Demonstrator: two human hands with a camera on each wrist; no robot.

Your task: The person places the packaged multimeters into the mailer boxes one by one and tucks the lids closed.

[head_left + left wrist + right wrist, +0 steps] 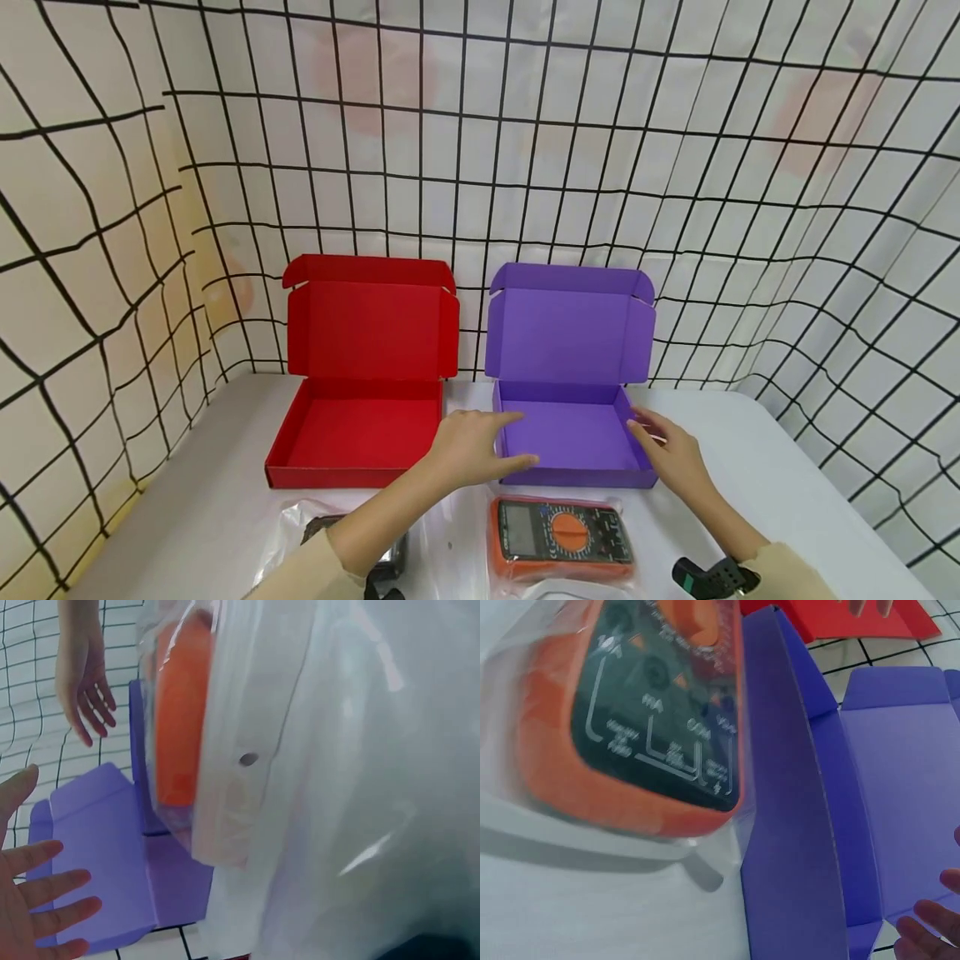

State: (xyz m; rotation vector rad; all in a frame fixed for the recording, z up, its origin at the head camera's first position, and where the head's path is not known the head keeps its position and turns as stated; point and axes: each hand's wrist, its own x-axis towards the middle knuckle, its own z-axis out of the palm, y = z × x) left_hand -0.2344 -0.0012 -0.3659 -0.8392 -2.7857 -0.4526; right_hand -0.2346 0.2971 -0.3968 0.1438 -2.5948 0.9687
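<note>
Bracketing the purple box (577,478) looks like the step in hand, imo: left hand (465,450) over its left side, right hand (675,458) by its right wall. Neither grip is pinching anything; left fingers spread wide, right ones loosely apart. Can't tell if the right touches the wall. The orange multimeter (562,546) sits bagged on the worktop (772,467), just in front. My guess is the next move calls for bringing fingers in on box or meter. Right wrist cam makes the jack labels (699,731) readable, too tiny from the head; only head shows the whole red box (352,433).
</note>
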